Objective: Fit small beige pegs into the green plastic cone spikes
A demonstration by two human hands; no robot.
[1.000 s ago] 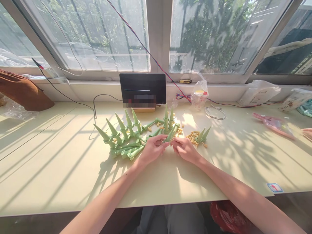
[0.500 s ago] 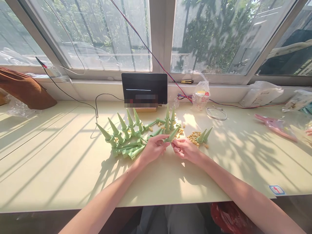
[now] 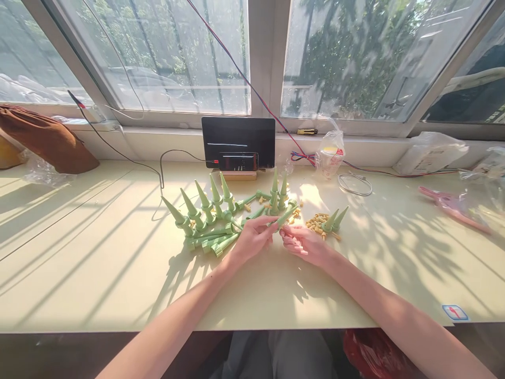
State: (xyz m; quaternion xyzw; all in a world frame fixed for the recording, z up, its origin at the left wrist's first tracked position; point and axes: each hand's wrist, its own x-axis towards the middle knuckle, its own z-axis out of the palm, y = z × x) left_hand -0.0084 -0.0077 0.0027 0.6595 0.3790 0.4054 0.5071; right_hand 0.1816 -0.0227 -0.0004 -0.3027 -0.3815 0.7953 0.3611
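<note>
The cream tabletop (image 3: 244,305) carries the work in several states. A row of five green spiked stakes (image 3: 205,202) stands to the left, and two similar upright spikes (image 3: 274,192) stand near the middle; I judge these seven the furthest along. Left over are the loose green tubes (image 3: 223,246) lying in front of the row (others lie behind, partly hidden). Two bare green cones (image 3: 339,219) stand beside the yellow pegs (image 3: 313,221), plenty of which look unused. The piece in progress, a green tapered part (image 3: 281,221), is above the table between the hands, pinched by the left hand's (image 3: 257,235) thumb and fingers. The right hand's (image 3: 302,245) fingertips are pressed together near its end; whether they hold a peg I cannot tell.
</note>
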